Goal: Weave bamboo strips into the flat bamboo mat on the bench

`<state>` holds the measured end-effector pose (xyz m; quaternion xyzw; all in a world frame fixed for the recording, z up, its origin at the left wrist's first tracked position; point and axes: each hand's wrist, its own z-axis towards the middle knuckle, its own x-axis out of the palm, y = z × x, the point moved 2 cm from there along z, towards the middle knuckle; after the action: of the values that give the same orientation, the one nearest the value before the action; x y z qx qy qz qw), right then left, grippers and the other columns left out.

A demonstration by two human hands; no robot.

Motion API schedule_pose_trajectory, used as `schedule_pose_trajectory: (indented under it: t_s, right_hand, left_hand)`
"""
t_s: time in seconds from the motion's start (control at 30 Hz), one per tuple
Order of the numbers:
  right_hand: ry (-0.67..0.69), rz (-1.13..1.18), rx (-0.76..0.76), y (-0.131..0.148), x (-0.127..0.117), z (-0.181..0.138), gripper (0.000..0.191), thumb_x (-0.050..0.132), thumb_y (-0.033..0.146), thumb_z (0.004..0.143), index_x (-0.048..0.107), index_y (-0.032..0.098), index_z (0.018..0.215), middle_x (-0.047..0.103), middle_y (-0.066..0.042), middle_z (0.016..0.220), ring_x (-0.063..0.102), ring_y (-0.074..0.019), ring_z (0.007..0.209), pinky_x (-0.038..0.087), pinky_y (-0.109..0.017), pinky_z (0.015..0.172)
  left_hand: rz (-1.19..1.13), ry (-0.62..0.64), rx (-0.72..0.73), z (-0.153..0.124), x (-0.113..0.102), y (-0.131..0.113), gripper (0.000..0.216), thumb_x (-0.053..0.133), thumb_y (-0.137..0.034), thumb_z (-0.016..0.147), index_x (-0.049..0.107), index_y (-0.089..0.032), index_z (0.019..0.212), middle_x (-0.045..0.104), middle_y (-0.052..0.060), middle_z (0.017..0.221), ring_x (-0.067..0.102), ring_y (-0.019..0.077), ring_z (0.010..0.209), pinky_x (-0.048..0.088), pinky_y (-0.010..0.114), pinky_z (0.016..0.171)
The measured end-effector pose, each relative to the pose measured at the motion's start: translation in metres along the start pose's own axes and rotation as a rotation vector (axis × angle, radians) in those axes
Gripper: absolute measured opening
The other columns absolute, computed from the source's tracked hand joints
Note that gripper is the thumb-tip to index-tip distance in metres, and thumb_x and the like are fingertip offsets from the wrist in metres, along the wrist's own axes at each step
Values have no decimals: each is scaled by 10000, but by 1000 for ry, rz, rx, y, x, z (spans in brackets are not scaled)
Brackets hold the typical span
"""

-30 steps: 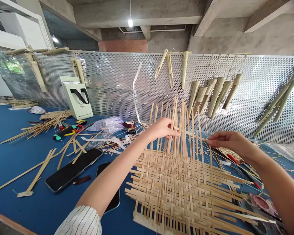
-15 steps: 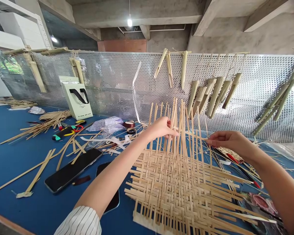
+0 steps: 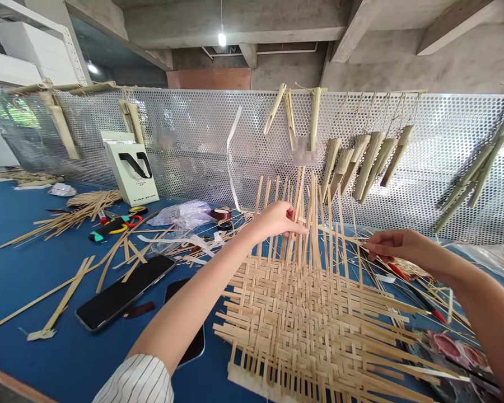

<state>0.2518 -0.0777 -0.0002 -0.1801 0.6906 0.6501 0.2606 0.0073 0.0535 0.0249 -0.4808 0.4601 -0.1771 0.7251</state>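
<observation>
A woven bamboo mat (image 3: 294,313) lies on the blue table, with loose strip ends sticking out along its sides. At its far edge, several upright bamboo strips (image 3: 313,240) rise, and my left hand (image 3: 279,218) is closed on some of them, thumb pointing right. A crosswise bamboo strip (image 3: 340,235) runs among the uprights, above the woven part. My right hand (image 3: 397,246) pinches this strip near its right end, off to the right of the uprights. The fingers of my left hand are partly hidden behind the strips.
Left of the mat lie a phone (image 3: 126,291), a second dark device (image 3: 193,347), pliers (image 3: 115,225) and loose bamboo strips (image 3: 78,212). A pale box (image 3: 132,173) stands by the perforated metal panel (image 3: 193,140). Red-handled tools (image 3: 439,316) lie under my right arm.
My right hand has moved slightly to the right, with the crosswise strip still between its fingers. My left hand stays almost in place at the uprights.
</observation>
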Motion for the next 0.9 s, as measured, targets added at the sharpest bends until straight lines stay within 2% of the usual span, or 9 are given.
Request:
schedule_pose_trajectory:
  t_s: [0.23, 0.67, 0.8, 0.9]
  right_hand:
    - [-124, -8, -7, 9, -6, -9, 281, 668, 477, 652, 699, 204, 712, 646, -57, 655, 419, -84, 483, 340, -221, 435]
    - [-156, -22, -48, 13, 1, -7, 279, 679, 482, 630, 701, 210, 690, 642, -45, 661, 450, -98, 512, 362, -226, 458]
    - [-189, -24, -43, 16, 3, -8, 292, 678, 494, 622, 706, 213, 697, 639, -49, 658, 470, -110, 521, 386, -237, 468]
    - [-187, -31, -41, 18, 5, -8, 291, 677, 493, 626, 706, 212, 695, 643, -55, 665, 468, -109, 516, 392, -238, 466]
  left_hand:
    - [-1, -8, -11, 0, 1, 0, 262, 641, -303, 604, 473, -163, 748, 610, 75, 743, 593, 166, 662, 460, 314, 619]
    - [25, -63, -1, -2, 2, -2, 394, 661, -301, 571, 328, -199, 756, 559, 43, 742, 600, 198, 673, 426, 306, 537]
    - [40, -110, -48, -1, 2, -2, 496, 677, -304, 550, 342, -185, 897, 546, 47, 809, 594, 176, 625, 411, 288, 502]
    - [53, -126, -55, 0, 2, 0, 672, 685, -325, 553, 289, -174, 1075, 554, 53, 836, 585, 168, 612, 407, 289, 508]
